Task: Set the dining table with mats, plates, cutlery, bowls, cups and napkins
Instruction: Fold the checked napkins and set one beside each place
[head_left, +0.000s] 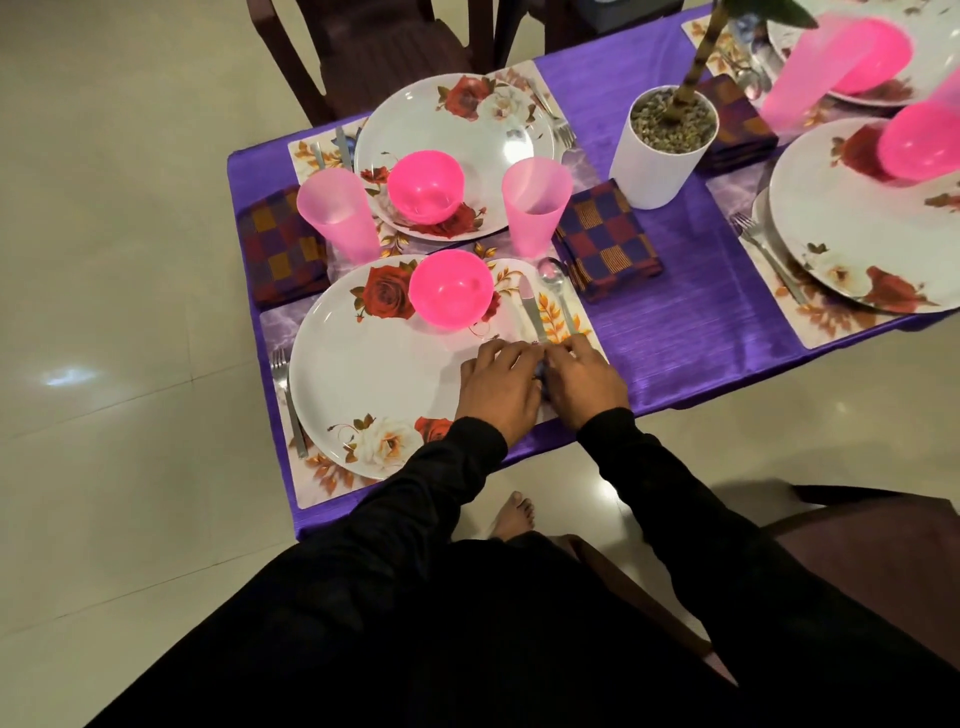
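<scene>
Purple-clothed table (691, 322), nearly fully set. At lower centre, the left hand (498, 389) and right hand (584, 384) meet over the knife (532, 312) and spoon (558, 291) handles beside the near plate (374, 374); grip cannot be determined. Judged step: aligning cutlery. Next: release squarely on the mat (550, 317).

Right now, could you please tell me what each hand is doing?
Left hand: curled over the near plate's edge, grip unclear.
Right hand: at the cutlery handles, grip unclear.

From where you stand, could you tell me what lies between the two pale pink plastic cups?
In the head view, the bright pink bowl sits between the left cup and right cup, on the far floral plate.
</scene>
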